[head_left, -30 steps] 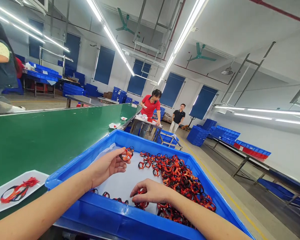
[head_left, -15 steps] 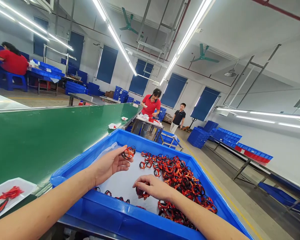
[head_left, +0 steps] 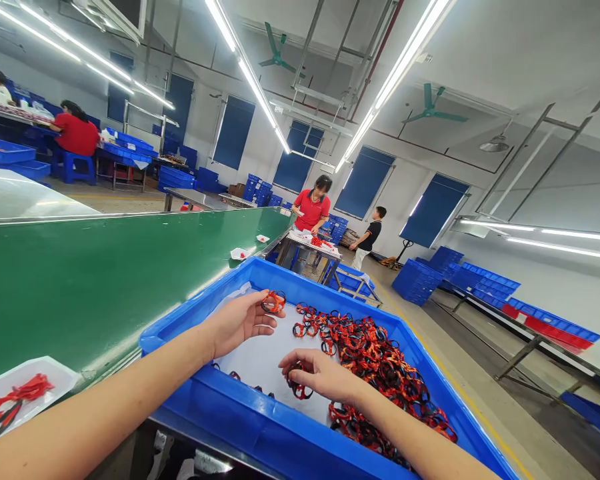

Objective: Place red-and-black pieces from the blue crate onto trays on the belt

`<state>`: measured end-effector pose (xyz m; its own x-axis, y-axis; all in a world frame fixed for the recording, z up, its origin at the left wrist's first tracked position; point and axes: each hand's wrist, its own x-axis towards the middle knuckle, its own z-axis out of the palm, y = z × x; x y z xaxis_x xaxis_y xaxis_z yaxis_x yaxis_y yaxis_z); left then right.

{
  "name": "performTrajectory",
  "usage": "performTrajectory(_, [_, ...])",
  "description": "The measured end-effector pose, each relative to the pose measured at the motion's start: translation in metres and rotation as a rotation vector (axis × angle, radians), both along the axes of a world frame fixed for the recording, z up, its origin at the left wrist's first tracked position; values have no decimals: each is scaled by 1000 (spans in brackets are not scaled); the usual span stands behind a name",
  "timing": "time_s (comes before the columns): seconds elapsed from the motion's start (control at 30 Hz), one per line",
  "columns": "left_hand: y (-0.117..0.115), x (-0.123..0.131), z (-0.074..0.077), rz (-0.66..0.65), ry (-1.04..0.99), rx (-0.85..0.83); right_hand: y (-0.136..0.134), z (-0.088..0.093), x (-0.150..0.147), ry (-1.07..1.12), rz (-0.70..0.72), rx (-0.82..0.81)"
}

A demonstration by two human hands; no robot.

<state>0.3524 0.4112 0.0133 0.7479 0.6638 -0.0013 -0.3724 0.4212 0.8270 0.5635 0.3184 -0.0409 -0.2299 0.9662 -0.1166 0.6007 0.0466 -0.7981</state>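
A blue plastic bin (head_left: 240, 407) in front of me holds a heap of red-and-black bands (head_left: 380, 363) on a white liner. My left hand (head_left: 240, 321) is over the bin's far left part, fingers pinched on a small bunch of bands (head_left: 273, 302). Nearer to me, my right hand (head_left: 320, 377) is closed on one red-and-black band (head_left: 295, 387), lifted a little above the liner. A few loose bands lie below both hands.
A green conveyor belt (head_left: 95, 280) runs along the left, with a white tray of bands (head_left: 15, 400) at its near end and small white trays farther on. A person in red works at a table ahead; another walks behind. Blue bins are stacked around the room.
My right hand has lifted a band off the liner and drawn back slightly. My left hand keeps its bunch. The view has swung to the left, and the bin sits further right in frame.
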Motion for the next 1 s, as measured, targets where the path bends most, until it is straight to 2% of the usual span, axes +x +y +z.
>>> performTrajectory(0.2, [-2,-1,3,23,43,-16,0,0,-3,118,-32,-39])
performTrajectory(0.5, [-2,0,3,34,92,-47,-2,3,-10,273,-66,-223])
performTrajectory(0.73, [0,0,3,77,118,-65,-1,-1,-8,278,-131,-268])
performTrajectory(0.87, [1,0,0,108,128,-68,0,-3,-8,215,-185,-258])
performTrajectory(1.0, [4,1,-3,119,135,-83,-1,0,-8,153,-178,-243])
